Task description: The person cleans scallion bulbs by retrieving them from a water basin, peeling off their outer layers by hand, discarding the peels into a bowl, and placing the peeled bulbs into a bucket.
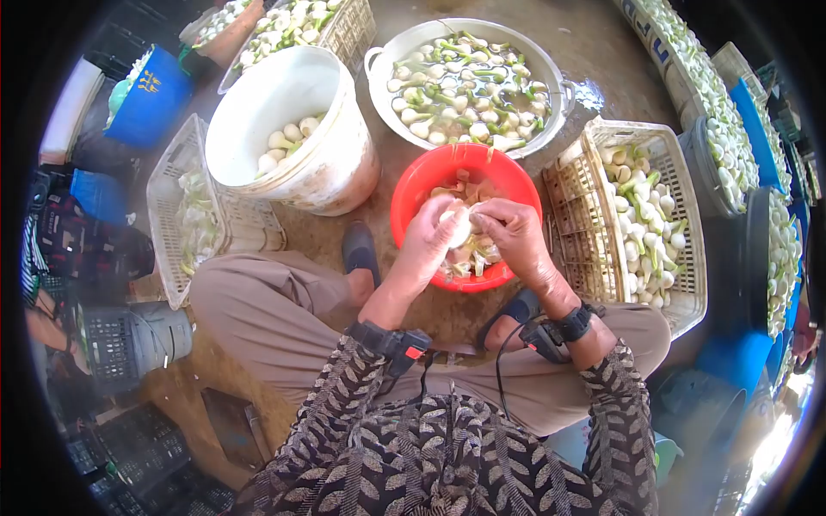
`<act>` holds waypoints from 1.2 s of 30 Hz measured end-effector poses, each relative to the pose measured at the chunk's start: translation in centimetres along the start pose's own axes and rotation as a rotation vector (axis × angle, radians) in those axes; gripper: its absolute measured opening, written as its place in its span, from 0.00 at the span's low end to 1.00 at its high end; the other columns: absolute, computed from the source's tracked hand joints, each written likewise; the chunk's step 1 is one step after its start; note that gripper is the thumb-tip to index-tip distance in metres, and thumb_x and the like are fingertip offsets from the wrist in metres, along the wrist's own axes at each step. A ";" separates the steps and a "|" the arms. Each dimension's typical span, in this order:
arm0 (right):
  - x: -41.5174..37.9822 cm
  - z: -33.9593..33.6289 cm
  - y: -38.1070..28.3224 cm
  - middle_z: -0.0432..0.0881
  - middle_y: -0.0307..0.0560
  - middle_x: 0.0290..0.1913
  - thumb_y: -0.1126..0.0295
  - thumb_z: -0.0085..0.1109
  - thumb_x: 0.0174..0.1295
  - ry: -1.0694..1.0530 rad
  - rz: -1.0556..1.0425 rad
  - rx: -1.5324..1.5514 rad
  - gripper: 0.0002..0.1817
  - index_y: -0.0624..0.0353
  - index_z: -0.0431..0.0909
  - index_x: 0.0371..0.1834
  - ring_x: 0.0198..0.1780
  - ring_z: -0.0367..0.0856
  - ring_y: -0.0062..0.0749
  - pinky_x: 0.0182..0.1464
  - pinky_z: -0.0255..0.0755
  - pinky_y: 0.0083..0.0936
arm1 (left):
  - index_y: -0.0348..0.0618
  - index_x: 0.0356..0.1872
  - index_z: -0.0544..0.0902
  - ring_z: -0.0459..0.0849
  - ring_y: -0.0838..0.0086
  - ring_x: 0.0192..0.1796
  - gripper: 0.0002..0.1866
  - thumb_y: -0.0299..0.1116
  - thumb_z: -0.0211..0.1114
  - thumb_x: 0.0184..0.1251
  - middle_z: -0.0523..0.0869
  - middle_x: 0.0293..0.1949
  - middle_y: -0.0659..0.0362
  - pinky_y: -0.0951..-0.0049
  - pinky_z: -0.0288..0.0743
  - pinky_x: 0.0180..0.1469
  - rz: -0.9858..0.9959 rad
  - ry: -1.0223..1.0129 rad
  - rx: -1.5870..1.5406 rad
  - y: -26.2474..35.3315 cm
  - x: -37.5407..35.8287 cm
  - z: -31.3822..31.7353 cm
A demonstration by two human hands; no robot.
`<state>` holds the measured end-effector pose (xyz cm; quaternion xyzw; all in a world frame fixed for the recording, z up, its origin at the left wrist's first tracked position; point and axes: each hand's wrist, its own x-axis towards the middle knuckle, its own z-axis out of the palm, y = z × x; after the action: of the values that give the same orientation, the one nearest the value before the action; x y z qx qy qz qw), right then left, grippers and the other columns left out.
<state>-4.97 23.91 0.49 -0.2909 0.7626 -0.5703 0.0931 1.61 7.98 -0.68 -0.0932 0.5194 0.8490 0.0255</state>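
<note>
Over a red basin (pixel 404 202) both hands meet around a pale, round bulb (pixel 459 230). My left hand (pixel 430 236) holds the bulb with its fingers wrapped round it. The fingertips of my right hand (pixel 516 236) are pinched together against the bulb's right side; whether they grip a bit of skin cannot be made out. Loose peels (pixel 473 258) lie inside the red basin, below the hands. Behind it, a wide metal basin (pixel 379 86) holds many white bulbs with green stems in water.
A white bucket (pixel 344 163) with some bulbs stands left of the metal basin. Bulbs fill a plastic crate (pixel 688 249) on the right. Another crate (pixel 254 228) stands at the left. Blue containers (pixel 168 99) and full tubs line the sides. Part of another person's arm (pixel 52 331) shows far left.
</note>
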 end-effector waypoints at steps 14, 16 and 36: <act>0.3 0.1 0.5 0.77 0.33 0.27 0.67 0.50 0.67 0.118 0.318 0.412 0.11 0.63 0.78 0.34 0.28 0.72 0.14 0.32 0.68 0.15 | 0.33 0.55 0.72 0.81 0.69 0.48 0.21 0.26 0.59 0.60 0.81 0.46 0.54 0.69 0.77 0.52 -0.218 -0.016 -0.158 0.0 0.9 0.5; 0.7 -0.5 1.1 0.78 0.35 0.28 0.67 0.50 0.67 0.210 0.318 0.539 0.11 0.64 0.78 0.36 0.28 0.73 0.15 0.33 0.69 0.15 | 0.33 0.54 0.72 0.81 0.66 0.49 0.20 0.26 0.59 0.59 0.81 0.46 0.52 0.67 0.77 0.52 -0.235 -0.064 -0.289 -0.2 1.0 -0.3; 0.9 -0.9 -2.6 0.79 0.52 0.26 0.72 0.57 0.55 0.064 -0.121 -0.242 0.05 0.62 0.78 0.27 0.31 0.78 0.45 0.33 0.71 0.35 | 0.39 0.57 0.70 0.78 0.70 0.52 0.26 0.23 0.66 0.55 0.78 0.50 0.56 0.69 0.73 0.57 0.131 -0.105 -0.176 0.8 0.6 -0.3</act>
<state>-5.29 23.69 3.38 -0.3269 0.8095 -0.4877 -0.0017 0.90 7.35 -0.21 -0.0166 0.4459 0.8949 -0.0111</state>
